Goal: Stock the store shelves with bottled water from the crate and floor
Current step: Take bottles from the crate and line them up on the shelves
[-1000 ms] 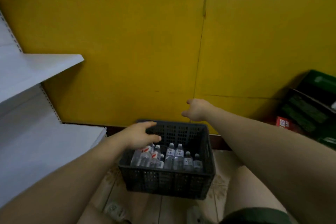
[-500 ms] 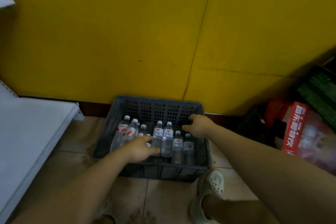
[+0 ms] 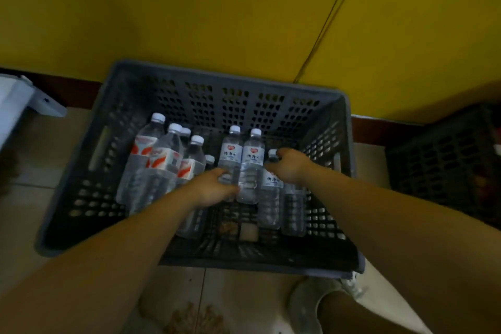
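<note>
A dark grey perforated crate [image 3: 260, 106] stands on the tiled floor against the yellow wall. Several clear water bottles stand in it: red-and-white labelled ones [image 3: 162, 160] on the left, white-labelled ones [image 3: 253, 154] in the middle and right. My left hand [image 3: 214, 188] reaches into the crate, its fingers curled round the body of a white-labelled bottle [image 3: 231, 150]. My right hand [image 3: 291, 168] grips the neck of a shorter white-labelled bottle [image 3: 271, 198], just under its cap. Another bottle stands to the right, partly hidden by my right wrist.
The corner of a white shelf [image 3: 29, 100] juts in at the left edge. A second dark crate [image 3: 447, 165] sits to the right by the wall. My shoe [image 3: 311, 306] is on the floor just before the crate.
The view has tilted down and come closer to the crate. Both hands have gone from above the rim down among the bottles and closed on one each.
</note>
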### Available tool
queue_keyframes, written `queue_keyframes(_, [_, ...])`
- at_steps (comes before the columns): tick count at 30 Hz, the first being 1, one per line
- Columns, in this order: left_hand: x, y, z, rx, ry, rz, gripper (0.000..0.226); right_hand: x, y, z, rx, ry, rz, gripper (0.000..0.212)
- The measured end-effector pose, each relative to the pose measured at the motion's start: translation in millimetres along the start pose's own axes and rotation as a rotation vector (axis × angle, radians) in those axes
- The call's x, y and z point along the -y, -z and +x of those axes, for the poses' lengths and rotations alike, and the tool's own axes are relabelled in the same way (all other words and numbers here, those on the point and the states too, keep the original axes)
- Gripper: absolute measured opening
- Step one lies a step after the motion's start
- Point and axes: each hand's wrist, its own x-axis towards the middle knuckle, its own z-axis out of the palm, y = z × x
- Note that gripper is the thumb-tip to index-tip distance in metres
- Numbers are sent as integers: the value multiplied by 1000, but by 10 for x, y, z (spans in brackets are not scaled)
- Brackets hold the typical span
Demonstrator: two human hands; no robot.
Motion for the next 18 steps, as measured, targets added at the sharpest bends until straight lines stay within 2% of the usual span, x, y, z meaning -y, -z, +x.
queue_keyframes(1, [30, -7, 135, -2, 11, -22, 68, 2, -41, 157, 4, 4, 21, 21])
queue_keyframes(4, [97, -51, 460, -4, 19, -53, 73, 1, -175, 610, -13, 34, 81, 41])
queue_keyframes(9, [189, -159, 808, -25, -16, -134, 62, 43, -420, 1271, -53, 41, 48, 45])
queue_keyframes(10, [210, -176, 841, -51, -37, -133, 60, 15, -486, 1431, -62, 34, 62, 54])
queue_keyframes(12, [248, -198, 880, -107, -77, -66, 57, -220, -699, 1999, -89, -3, 132, 90])
queue_keyframes(13, [270, -202, 889, -125, -92, -16, 58, -243, -741, 2078, -99, -16, 162, 100])
queue_keyframes(14, [290, -206, 887, -125, -103, 32, 58, -200, -715, 2001, -98, -42, 217, 97])
queue_keyframes(15, [315, -211, 888, -113, -110, 62, 57, -84, -645, 1791, -113, -61, 263, 82])
queue_keyframes(17, [341, -202, 867, -72, -120, 69, 55, 94, -541, 1393, -165, -46, 332, 35])
queue_keyframes(18, [331, -187, 841, -38, -115, 40, 55, 94, -533, 1300, -198, -15, 357, 24])
